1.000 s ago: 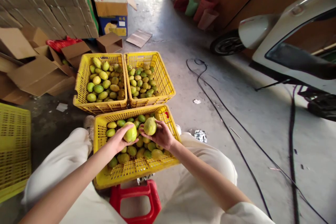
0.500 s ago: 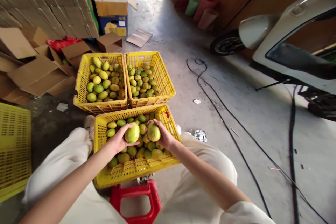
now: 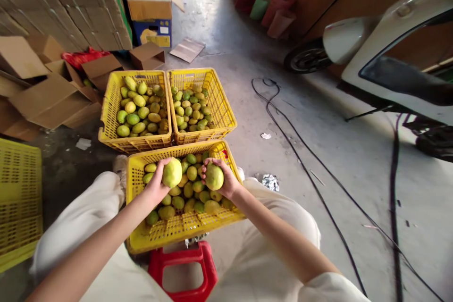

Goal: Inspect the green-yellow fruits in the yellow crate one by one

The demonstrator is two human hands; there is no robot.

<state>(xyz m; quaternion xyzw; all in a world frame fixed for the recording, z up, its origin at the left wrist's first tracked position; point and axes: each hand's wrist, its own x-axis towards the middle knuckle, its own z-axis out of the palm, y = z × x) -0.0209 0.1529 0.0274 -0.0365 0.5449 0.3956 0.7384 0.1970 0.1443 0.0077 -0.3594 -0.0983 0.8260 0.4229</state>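
My left hand (image 3: 156,183) is closed round a yellow-green fruit (image 3: 172,172). My right hand (image 3: 226,180) is closed round a second fruit (image 3: 214,177). Both fruits are held just above the near yellow crate (image 3: 170,233), which rests on my lap over a red stool (image 3: 184,266) and holds several green and yellow fruits. Beyond it on the floor stand two more yellow crates side by side, the left crate (image 3: 106,118) with larger fruits and the right crate (image 3: 221,104) with smaller ones.
Flattened and open cardboard boxes (image 3: 46,94) lie at the left, with stacked cartons (image 3: 67,4) behind. Another yellow crate (image 3: 19,198) stands at the far left. Black cables (image 3: 283,127) run over the concrete floor. A white scooter (image 3: 382,56) is parked at the right.
Both hands have drawn apart, the left fruit shifting left and up, the right fruit shifting right. The camera view has barely moved.
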